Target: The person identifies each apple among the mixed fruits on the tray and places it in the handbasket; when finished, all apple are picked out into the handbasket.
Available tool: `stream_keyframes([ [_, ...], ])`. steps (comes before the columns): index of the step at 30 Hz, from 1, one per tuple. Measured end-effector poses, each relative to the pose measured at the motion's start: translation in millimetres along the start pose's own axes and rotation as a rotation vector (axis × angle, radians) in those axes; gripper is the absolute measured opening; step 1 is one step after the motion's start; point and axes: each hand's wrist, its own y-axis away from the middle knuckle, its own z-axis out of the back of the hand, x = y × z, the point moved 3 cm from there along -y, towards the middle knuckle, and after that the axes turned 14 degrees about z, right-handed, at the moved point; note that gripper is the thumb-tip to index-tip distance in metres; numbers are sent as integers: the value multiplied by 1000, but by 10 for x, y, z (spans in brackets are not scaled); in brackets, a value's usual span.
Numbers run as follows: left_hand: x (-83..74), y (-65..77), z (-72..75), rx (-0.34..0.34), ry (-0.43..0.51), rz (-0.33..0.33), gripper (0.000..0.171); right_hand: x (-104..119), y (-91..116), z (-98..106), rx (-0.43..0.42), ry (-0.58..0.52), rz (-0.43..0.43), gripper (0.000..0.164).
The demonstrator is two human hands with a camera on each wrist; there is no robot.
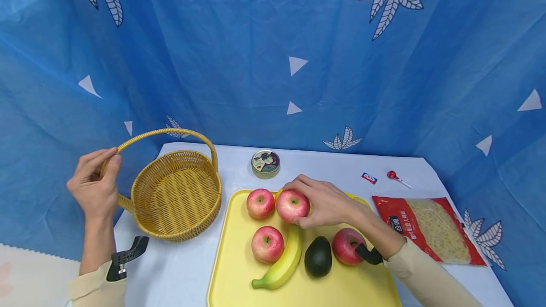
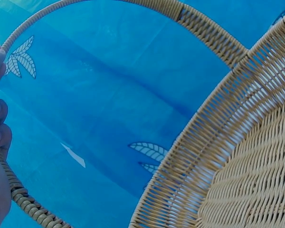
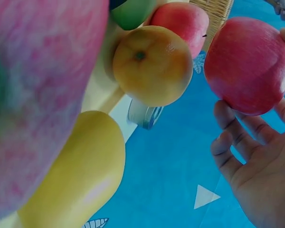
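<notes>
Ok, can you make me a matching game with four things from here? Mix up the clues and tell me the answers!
Things:
1. avocado
2. basket
3. tin
4. lollipop

Clues:
A. bright red at one end
B. round, with printing on top
C. dark green, on the yellow tray
D. gripped by the left hand

Right pairs: 1-C, 2-D, 3-B, 4-A

Woven basket (image 1: 183,198) (rough, wicker-like).
</notes>
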Motion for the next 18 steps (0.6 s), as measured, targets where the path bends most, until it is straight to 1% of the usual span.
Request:
stream_keyframes([
  [11, -10, 2, 0, -7, -35, 4, 19, 56, -130, 1, -14, -5, 26, 63],
  [18, -11, -4, -2, -7, -25, 5, 19, 64, -188, -8, -15, -15, 37, 63],
])
